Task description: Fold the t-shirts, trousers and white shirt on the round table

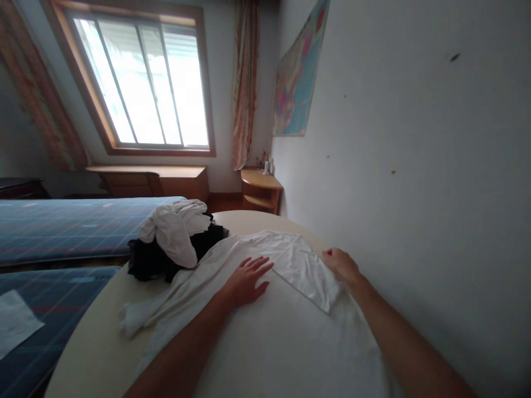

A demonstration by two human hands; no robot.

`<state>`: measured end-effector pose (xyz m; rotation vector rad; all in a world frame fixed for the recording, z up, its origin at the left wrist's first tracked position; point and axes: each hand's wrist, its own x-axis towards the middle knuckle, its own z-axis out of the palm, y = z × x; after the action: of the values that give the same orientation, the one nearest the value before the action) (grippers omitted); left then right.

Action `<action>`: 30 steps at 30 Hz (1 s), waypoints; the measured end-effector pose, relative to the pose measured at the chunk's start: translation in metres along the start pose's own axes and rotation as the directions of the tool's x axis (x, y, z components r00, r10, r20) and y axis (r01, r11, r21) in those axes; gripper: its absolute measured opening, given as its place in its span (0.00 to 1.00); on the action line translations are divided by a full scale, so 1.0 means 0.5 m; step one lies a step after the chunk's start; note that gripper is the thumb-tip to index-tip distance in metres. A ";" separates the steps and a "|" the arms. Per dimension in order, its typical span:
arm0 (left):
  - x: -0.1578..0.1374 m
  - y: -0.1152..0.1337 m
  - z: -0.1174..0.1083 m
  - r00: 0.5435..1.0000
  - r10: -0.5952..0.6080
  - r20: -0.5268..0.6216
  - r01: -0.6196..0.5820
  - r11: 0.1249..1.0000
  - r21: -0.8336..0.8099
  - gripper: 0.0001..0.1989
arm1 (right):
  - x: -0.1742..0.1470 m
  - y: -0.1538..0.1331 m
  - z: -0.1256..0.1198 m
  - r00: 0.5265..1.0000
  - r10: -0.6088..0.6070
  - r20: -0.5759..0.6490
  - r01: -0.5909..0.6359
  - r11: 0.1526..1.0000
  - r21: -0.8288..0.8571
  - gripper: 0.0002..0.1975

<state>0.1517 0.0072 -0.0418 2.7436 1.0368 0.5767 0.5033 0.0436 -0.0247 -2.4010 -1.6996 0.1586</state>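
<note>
A white long-sleeved shirt (265, 342) lies spread over the round cream table, its near part running out of view at the bottom. On the left, one sleeve (139, 315) stretches outward; on the right, a sleeve (309, 276) is folded in across the body. My left hand (248, 281) rests palm down on the shirt near its middle, fingers stretched out and apart. At the right edge of the shirt, my right hand (341, 264) is closed, its fingers curled beside the folded sleeve. Whether cloth is inside those fingers is hidden.
A heap of white clothes (178, 226) and black clothes (149, 260) sits at the table's (91, 337) back left. Blue plaid mattresses (74, 226) lie left, one bearing a white sheet (16, 320). A wall (435, 221) stands close on the right; a corner shelf (261, 179) is behind.
</note>
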 end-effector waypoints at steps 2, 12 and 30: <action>0.003 0.015 0.003 0.999 0.021 0.044 -0.020 0.999 -0.029 0.30 | -0.012 0.020 -0.005 0.999 0.011 0.045 -0.011 1.000 -0.009 0.22; 0.009 0.019 0.014 0.977 0.053 0.206 -0.042 0.997 -0.059 0.31 | -0.064 0.045 0.009 0.986 -0.068 0.155 0.066 0.998 0.023 0.17; 0.007 0.029 0.011 0.983 0.028 0.181 -0.019 0.998 -0.051 0.30 | -0.131 -0.032 -0.059 0.967 -0.248 0.052 0.230 0.946 0.226 0.22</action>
<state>0.1650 -0.0015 -0.0420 2.7082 0.9356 0.3419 0.4726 -0.0158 0.0061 -2.0384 -1.8831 0.3872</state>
